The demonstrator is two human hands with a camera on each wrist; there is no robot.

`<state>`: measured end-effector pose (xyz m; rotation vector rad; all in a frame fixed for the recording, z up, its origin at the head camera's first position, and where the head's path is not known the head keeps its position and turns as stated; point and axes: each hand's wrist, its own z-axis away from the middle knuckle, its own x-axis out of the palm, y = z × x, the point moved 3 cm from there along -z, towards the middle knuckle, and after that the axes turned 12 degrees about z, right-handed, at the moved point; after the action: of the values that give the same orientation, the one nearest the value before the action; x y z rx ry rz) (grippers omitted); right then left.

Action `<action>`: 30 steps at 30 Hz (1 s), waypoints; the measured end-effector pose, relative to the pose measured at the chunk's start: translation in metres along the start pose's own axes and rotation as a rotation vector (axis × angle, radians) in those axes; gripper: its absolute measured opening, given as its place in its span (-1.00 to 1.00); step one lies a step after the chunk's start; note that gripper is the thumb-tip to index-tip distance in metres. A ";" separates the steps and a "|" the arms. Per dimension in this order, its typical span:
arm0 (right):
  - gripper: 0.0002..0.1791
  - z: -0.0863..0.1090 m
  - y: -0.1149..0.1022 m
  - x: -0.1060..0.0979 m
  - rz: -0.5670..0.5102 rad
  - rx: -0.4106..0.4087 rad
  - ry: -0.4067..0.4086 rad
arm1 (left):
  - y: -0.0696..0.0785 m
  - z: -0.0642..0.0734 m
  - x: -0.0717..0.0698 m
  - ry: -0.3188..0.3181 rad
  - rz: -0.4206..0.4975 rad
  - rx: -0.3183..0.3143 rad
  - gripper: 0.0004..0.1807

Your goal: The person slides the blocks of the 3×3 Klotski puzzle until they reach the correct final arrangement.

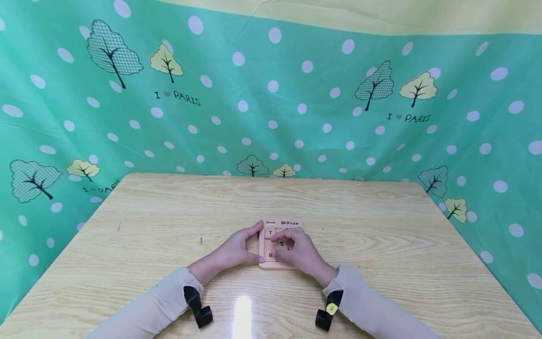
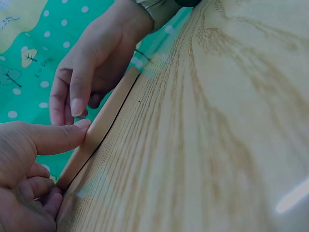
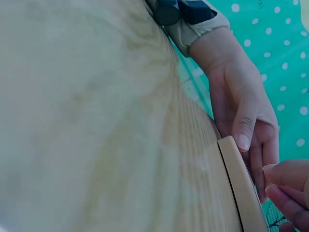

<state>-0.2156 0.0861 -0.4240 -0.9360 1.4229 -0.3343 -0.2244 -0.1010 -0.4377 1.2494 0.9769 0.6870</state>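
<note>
Plainly, the number board (image 1: 281,266) lies flat on the wooden table (image 1: 139,226), between both hands and straight ahead of the person, with its long axis running from twelve to six o'clock and its printed heading at the twelve o'clock end. The left hand (image 1: 234,251) holds the board at its nine o'clock side, one finger up by the far corner and the thumb down by the near one; the left wrist view shows that thumb against the board's edge, with other fingers bent below it. The right hand (image 1: 301,254) comes in from about four o'clock and arches over the tiles, its thumb and forefinger curved towards nine o'clock with their tips a little apart, pinching nothing that shows; whether either tip presses on a tile I cannot tell. What matters most in space is the gap (image 1: 267,244) in the left column: tile 7 (image 1: 270,232) sits at its twelve, tile 8 (image 1: 270,255) at its six and tile 5 (image 1: 282,244) at its three. From the right palm the gap lies towards nine o'clock, just beside those fingertips; the left hand is near too, but its fingers are on the outer edge, so the right seems better placed over the tiles. Several tiles at three o'clock are hidden under the right hand.
</note>
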 end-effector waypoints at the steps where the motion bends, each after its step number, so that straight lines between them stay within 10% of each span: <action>1: -0.77 0.002 0.000 0.000 0.004 0.004 -0.005 | 0.000 0.000 0.000 -0.001 0.002 0.002 0.07; 30: -0.73 0.006 0.000 0.002 0.080 -0.048 -0.001 | 0.006 0.003 0.001 -0.001 0.013 0.002 0.06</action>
<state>-0.2097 0.0874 -0.4261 -0.9150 1.4688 -0.2407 -0.2211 -0.1005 -0.4322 1.2589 0.9700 0.6957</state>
